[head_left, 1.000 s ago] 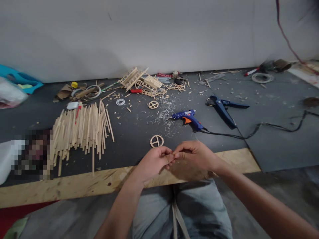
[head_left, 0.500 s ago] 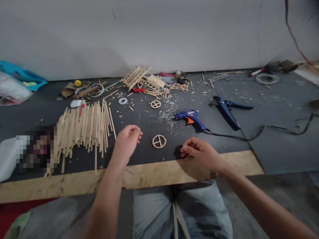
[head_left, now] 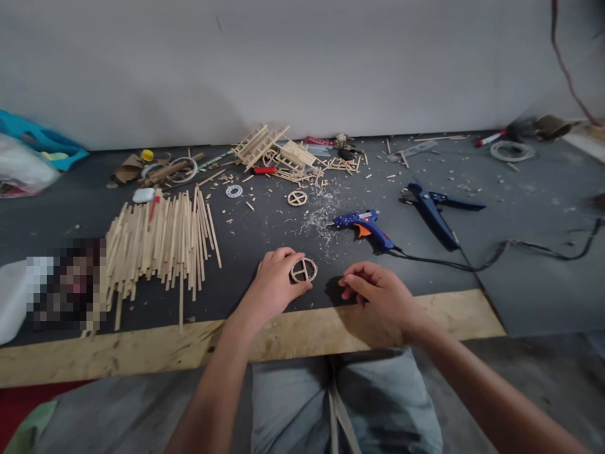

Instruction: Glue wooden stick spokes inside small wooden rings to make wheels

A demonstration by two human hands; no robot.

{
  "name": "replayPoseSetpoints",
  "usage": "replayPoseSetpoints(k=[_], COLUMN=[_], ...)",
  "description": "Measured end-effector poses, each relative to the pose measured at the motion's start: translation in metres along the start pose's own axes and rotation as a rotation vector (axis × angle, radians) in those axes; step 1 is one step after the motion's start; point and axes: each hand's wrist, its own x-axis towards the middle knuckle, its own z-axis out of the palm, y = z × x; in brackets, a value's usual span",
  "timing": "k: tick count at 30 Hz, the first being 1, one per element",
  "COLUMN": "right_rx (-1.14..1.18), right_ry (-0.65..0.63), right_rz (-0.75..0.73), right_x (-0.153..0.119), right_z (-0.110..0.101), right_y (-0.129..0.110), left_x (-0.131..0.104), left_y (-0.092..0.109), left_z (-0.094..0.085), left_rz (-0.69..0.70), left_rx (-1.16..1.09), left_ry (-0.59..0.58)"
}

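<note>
A small wooden spoked wheel lies flat on the dark tabletop near its front edge. My left hand reaches over its left side, with fingertips at the top of the rim and thumb at the bottom, closed around it. A few centimetres to the right, my right hand hovers by the wooden edge strip, fingers curled and thumb against the index finger. Whatever those fingertips may hold is too small or hidden to see. A second, crossed-spoke wheel rests farther back. The blue glue gun lies beyond my right hand.
Many thin wooden sticks are piled on the left. A blue cutter lies on the right, near the black cord. At the back are a stick-built model, scraps and a white ring. Glue strands litter the middle.
My left hand has moved right and its fingers have spread, then come to the wheel's rim. My right hand stays nearly where it was. The view has shifted slightly.
</note>
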Motion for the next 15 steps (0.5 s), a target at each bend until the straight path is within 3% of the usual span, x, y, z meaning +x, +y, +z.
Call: replayPoseSetpoints(k=[9,15], right_rx=[-0.048,0.052], right_ry=[0.030,0.071], right_rz=[-0.087,-0.056], right_x=[0.0039,0.0059], right_z=[0.0036,0.0091], right_y=[0.0035,0.0016], left_x=[-0.0015,-0.0065], left_y=[0.0055,0.0021], left_z=[-0.0009,0.0013], left_rz=[-0.002,-0.049], left_rx=[-0.026,-0.208], left_ry=[0.098,0.192])
